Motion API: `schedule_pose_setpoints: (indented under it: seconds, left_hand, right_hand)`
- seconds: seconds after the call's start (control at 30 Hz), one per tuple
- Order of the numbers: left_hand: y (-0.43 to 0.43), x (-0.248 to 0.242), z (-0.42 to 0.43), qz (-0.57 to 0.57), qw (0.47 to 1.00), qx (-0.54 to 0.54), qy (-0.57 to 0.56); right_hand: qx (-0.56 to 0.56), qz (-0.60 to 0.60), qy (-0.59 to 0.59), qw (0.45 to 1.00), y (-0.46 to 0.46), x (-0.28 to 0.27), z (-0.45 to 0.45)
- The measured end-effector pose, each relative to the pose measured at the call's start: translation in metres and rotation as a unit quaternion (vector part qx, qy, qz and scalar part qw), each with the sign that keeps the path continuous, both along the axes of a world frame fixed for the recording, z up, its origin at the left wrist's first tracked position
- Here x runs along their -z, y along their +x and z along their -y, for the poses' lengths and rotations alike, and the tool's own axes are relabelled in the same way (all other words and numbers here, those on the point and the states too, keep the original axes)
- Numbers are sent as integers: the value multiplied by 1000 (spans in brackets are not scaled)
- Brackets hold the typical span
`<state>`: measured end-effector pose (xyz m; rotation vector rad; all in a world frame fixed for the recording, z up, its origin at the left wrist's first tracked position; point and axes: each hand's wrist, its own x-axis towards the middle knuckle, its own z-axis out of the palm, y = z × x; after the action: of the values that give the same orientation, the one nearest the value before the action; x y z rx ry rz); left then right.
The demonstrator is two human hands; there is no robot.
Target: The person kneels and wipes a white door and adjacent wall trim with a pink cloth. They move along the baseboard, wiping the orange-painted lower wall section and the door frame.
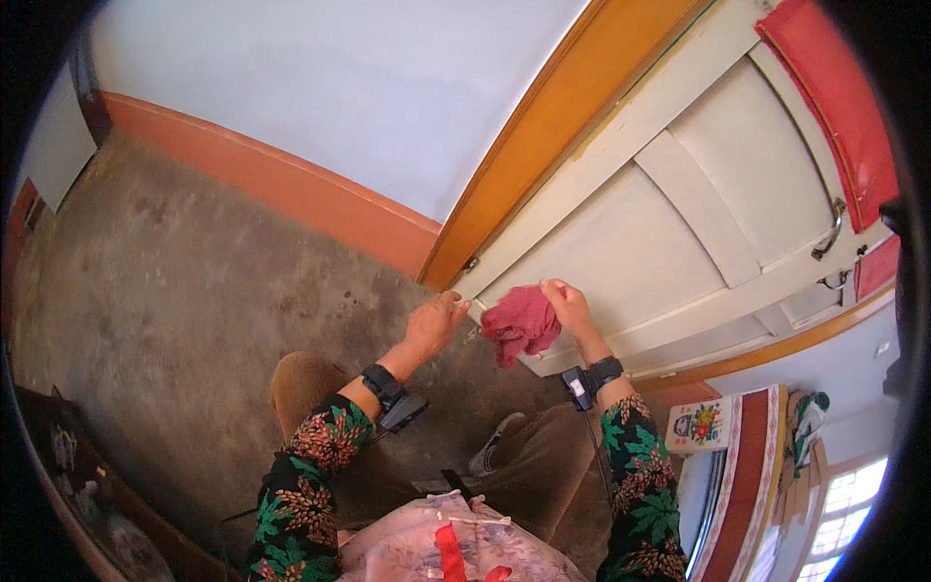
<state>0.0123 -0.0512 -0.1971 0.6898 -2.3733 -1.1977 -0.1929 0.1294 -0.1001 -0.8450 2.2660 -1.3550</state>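
Observation:
My right hand [569, 309] grips a crumpled dark pink cloth [522, 324] by its upper edge, in front of the lower part of a cream panelled door [618, 240]. The cloth hangs over the door's bottom corner. To the left of it, my left hand [435, 320] is near the door's bottom corner and the foot of the orange-brown door frame [524, 167]. Its fingers are bent and hold nothing that I can see; whether the fingertips touch the door I cannot tell.
A wall with a reddish skirting band [291, 178] runs left of the frame. Metal handles [829, 231] and a red cloth cover [836, 109] are on the door. Concrete floor [211, 291] lies around my bent legs. Furniture [109, 495] stands at lower left.

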Motion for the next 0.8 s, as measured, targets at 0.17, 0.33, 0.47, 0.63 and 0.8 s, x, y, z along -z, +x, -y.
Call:
schedule_pose_setpoints:
  seconds: [0.17,0.33,0.47,0.63,0.8]
  left_hand:
    - [-6,-23,7,-129,978,62,152]
    - [-7,-47,-14,-160,816,179,527]
    - [1,-43,-26,-110,731,216,638]
    - [-1,-10,-17,-85,739,140,653]
    - [-13,54,11,-175,743,-48,645]
  right_hand:
    - [55,92,-10,994,19,-49,20]
    - [72,80,19,994,41,-48,37]
    - [-11,347,-156,925,68,-8,53]
    - [6,28,-5,1000,66,41,66]
    - [19,-88,7,996,57,66,56]
